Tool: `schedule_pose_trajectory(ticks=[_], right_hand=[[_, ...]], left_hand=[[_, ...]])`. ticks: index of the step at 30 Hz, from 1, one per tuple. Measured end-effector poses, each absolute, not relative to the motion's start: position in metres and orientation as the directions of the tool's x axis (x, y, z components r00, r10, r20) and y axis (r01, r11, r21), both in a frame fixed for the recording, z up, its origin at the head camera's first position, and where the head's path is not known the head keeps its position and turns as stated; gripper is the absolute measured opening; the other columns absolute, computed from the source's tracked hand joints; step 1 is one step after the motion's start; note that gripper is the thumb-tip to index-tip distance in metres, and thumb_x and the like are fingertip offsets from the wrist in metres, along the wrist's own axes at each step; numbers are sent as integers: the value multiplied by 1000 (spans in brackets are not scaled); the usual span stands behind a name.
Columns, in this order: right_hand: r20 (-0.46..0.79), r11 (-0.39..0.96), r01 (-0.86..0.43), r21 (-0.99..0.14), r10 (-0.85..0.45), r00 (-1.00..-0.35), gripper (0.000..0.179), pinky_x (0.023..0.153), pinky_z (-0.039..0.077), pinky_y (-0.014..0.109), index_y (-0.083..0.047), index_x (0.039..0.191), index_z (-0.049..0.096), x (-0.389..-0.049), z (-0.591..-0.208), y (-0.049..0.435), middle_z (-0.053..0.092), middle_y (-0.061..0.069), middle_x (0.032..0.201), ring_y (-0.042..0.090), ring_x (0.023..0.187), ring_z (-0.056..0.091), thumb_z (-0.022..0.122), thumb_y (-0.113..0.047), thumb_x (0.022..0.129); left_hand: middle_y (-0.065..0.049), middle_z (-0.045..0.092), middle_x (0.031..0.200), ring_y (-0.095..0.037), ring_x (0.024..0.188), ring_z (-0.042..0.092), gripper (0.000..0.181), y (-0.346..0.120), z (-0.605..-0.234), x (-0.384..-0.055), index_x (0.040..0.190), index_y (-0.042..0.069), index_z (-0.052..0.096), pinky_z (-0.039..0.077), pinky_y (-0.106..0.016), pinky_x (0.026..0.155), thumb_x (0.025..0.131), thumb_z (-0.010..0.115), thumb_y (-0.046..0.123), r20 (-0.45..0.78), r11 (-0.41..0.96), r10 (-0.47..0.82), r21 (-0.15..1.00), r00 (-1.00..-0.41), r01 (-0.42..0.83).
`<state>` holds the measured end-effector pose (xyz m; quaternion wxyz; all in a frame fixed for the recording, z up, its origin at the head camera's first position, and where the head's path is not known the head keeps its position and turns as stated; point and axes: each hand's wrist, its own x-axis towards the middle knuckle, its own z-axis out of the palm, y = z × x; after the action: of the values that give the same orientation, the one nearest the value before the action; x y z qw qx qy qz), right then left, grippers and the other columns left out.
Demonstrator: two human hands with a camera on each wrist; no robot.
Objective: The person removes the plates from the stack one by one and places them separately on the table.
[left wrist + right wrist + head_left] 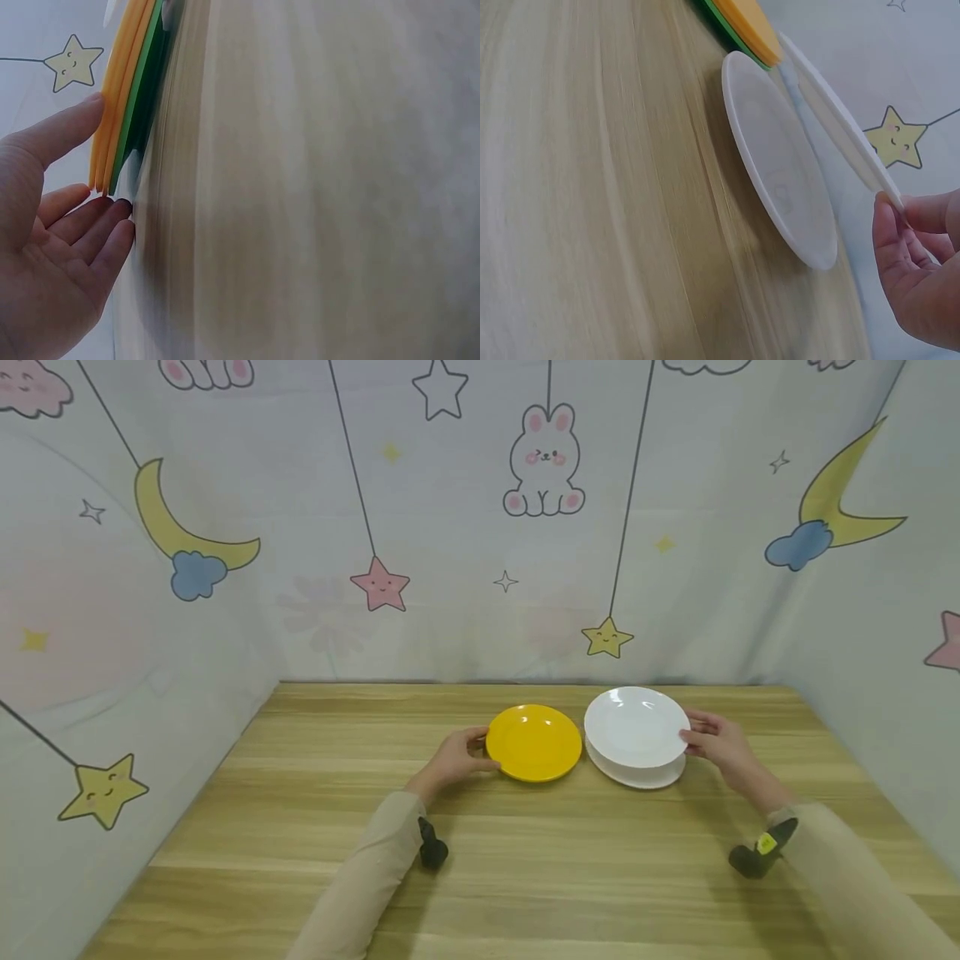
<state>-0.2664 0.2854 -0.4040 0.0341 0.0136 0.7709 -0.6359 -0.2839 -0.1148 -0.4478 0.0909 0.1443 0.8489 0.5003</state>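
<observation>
A white plate [637, 725] is pinched at its right rim between the thumb and fingers of my right hand [722, 747]. It hangs tilted above a second white plate [780, 161], and a gap shows between the two in the right wrist view. To the left sits a stack of yellow plates [534, 743], with a green plate [136, 109] at the bottom. My left hand [456, 757] is at the stack's left side. Its thumb touches the yellow rim, while the other fingers extend loosely by the lower edge.
Both plate piles are near the back of a wood-grain table [525, 877]. A pale cloth wall [450, 635] with printed stars, moons and a rabbit stands right behind them and along both sides.
</observation>
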Motion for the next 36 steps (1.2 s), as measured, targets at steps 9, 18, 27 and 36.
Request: schedule_pose_trajectory(ticks=[9,18,27,36], right_hand=[[-52,124,55,-991,25,-998,55,61,52,15,16,131,30,-258,-401,304,56,-13,76,0,65,57,57,-1,87],[-50,110,57,-992,69,-996,46,61,52,15,11,127,39,-250,-402,319,58,-13,75,1,64,58,57,-2,86],[-36,47,40,-998,83,-996,43,62,53,15,8,124,41,-243,-407,341,60,-13,74,2,64,60,58,-1,86],[-35,50,42,-998,128,-991,50,59,53,16,16,126,35,-234,-412,354,62,-15,71,1,62,61,58,0,85]], left_hand=[[-13,47,132,-26,118,48,66,-114,-448,-283,133,1,42,41,-37,97,76,74,12,-3,437,343,886,-939,157],[-14,48,132,-27,118,49,67,-114,-448,-283,133,0,42,42,-37,97,76,74,12,-3,439,344,884,-939,158],[-14,47,133,-27,119,48,67,-114,-448,-283,134,0,41,42,-37,97,76,74,14,-9,442,347,883,-938,155],[-23,43,133,-36,120,44,66,-112,-422,-266,133,-9,37,38,-45,99,78,70,6,-17,424,374,892,-927,154]])
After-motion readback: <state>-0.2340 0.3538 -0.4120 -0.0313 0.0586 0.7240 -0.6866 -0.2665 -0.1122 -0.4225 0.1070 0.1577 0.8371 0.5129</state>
